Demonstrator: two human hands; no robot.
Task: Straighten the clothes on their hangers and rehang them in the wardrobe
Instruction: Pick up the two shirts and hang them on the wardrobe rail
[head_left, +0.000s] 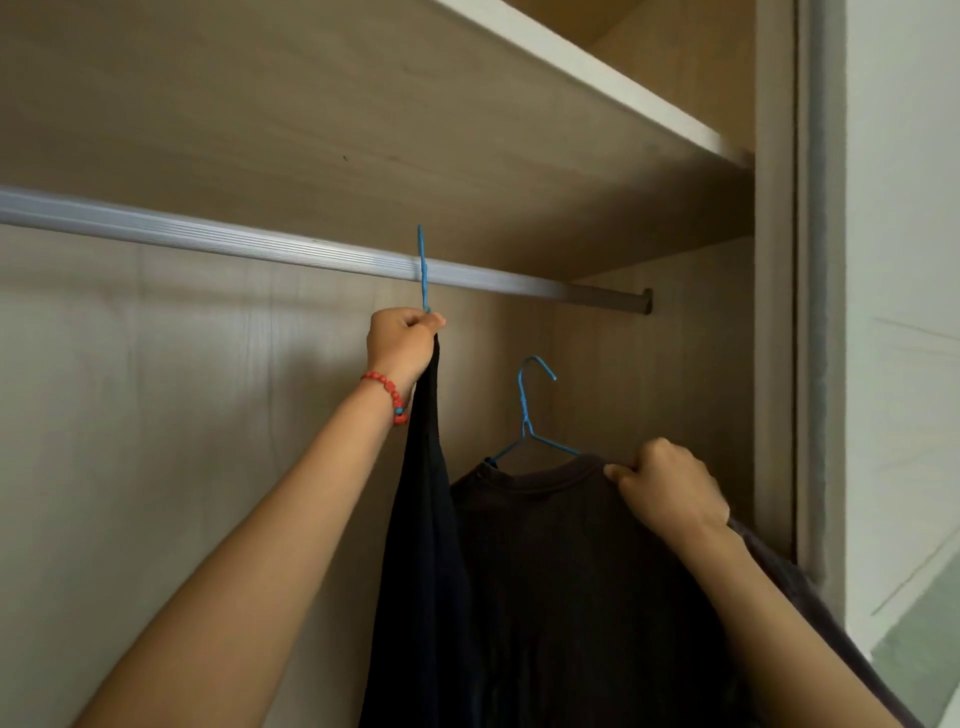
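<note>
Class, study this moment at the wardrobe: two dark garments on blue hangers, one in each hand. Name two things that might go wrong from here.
1. The left hand holds its blue hanger with the hook edge-on at the rail; whether it has caught is unclear, so letting go might drop the black garment.
2. The right hand holds the dark shirt by one shoulder only; its hanger hangs on nothing, so the shirt could slide off.

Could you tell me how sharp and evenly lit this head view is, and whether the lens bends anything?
Head view: soft motion blur on the rail and shelf edge; both hangers stay fairly crisp. Light is dim and flat inside, brighter at the right wall; the dark shirts lose nearly all fold detail. The wide angle bows the rail slightly. No glare.
</note>
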